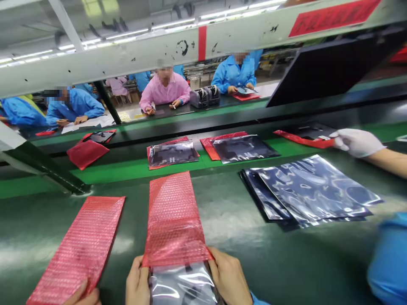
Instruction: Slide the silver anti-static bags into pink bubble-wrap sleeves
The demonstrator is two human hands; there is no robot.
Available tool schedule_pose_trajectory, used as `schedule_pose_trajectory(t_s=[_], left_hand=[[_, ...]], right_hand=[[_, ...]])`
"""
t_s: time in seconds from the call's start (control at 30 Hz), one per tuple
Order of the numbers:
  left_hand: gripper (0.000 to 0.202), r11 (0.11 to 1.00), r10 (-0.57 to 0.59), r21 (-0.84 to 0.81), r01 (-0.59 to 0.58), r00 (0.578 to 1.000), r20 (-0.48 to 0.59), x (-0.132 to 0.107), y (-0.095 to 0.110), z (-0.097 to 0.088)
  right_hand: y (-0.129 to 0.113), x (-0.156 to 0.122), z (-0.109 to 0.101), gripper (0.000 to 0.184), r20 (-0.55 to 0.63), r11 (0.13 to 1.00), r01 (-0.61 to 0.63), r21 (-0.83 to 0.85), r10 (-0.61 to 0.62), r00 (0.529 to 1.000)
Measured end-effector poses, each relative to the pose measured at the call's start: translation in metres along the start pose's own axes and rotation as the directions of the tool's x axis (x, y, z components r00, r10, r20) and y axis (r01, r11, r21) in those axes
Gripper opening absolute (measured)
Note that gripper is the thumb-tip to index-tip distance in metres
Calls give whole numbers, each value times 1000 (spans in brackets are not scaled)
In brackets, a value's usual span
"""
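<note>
My left hand (137,283) and my right hand (229,277) grip the near end of a red bubble-wrap pouch (173,220) that lies lengthwise on the dark green table. A shiny silver anti-static bag (182,286) sits between my hands, its far end inside the pouch mouth. Each thumb presses on a pouch corner. A second red bubble-wrap pouch (81,248) lies flat to the left; another hand (83,296), its owner out of view, touches its near end.
A stack of silver anti-static bags (313,190) lies at the right. A co-worker's white-gloved hand (356,142) touches a red tray (305,139); a blue sleeve (389,258) is close at right. Bagged items (173,153) ride the green belt (127,169). People sit opposite.
</note>
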State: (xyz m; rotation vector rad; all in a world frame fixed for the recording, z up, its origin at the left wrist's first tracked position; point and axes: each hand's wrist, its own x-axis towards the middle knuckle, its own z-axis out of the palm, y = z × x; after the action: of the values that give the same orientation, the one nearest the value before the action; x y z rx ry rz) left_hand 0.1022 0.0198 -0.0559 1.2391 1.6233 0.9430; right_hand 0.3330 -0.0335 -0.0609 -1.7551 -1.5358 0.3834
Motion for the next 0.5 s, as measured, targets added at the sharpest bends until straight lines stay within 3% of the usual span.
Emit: schedule_pose_trajectory(t_s=[0.13, 0.23, 0.37, 0.5], left_hand=[[33, 915, 102, 386, -114, 993, 52, -10, 3, -11], [31, 826, 174, 525, -203, 979, 104, -17, 6, -20], [35, 792, 294, 537, -290, 952, 81, -30, 2, -23], [28, 804, 422, 424, -418, 902, 88, -42, -2, -18]], right_hand=[[-5, -9, -3, 48, -11, 992, 123, -27, -123, 992], [-5, -14, -7, 46, 1, 978, 196, -74, -197, 980], [6, -23, -13, 37, 81, 961, 268, -68, -262, 962], [19, -36, -19, 32, 203, 967, 241, -83, -220, 954]])
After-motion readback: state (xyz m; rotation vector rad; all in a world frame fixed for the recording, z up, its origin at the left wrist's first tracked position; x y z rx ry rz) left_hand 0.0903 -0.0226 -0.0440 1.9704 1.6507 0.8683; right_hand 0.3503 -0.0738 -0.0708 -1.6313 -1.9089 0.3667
